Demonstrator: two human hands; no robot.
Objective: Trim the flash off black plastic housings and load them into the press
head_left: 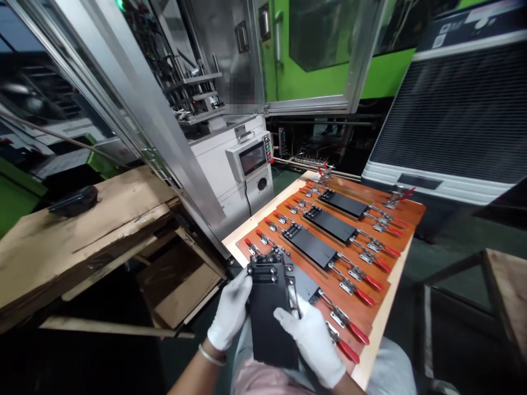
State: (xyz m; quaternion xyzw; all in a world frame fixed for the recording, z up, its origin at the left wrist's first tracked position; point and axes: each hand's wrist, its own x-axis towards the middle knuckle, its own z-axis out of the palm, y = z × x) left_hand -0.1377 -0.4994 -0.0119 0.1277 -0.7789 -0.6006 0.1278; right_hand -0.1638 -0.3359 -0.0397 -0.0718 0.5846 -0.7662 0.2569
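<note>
A flat black part (269,318) with small fittings at its top end is held upright in front of my lap. My left hand (231,310), in a white glove, grips its left edge near the top. My right hand (310,337), also gloved, is closed at its right side, the thumb lying over the front face. A metal piece shows by the right fingers; whether it belongs to the part I cannot tell. Behind stands an orange fixture board (379,299) with red-handled toggle clamps (356,333) and several black plates (310,246) lying in rows.
The board rests on a light wooden table (236,247). At the left is a cardboard-covered bench (123,203) with a black object (74,201). A machine with a control screen (252,158) stands ahead. A wooden-topped stand (508,291) is at the right.
</note>
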